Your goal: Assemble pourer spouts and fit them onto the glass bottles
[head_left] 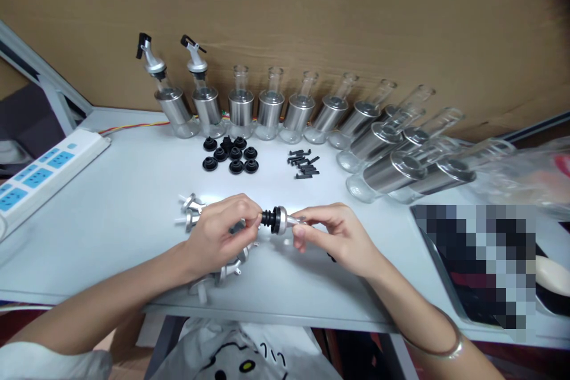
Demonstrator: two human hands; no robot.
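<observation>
Between my two hands, just above the table, a silver bottle pourer [279, 220] lies sideways with a ribbed black stopper [268, 218] at its left end. My left hand [227, 228] pinches the stopper's end. The fingers of my right hand [336, 234] close round the pourer's narrow spout. Several loose silver pourer heads [192, 219] lie beside and under my left hand, partly hidden by it. Beyond my hands sit a cluster of black rubber stoppers [236, 153] and a small pile of thin black flip levers [305, 163].
Glass bottles with steel sleeves [271, 110] line the back; the two leftmost carry fitted pourers [196, 59]. A white power strip [44, 175] is at the left. On the right are a pixelated dark flat object [472, 267], a white mouse-like object [552, 275] and clear plastic [529, 172].
</observation>
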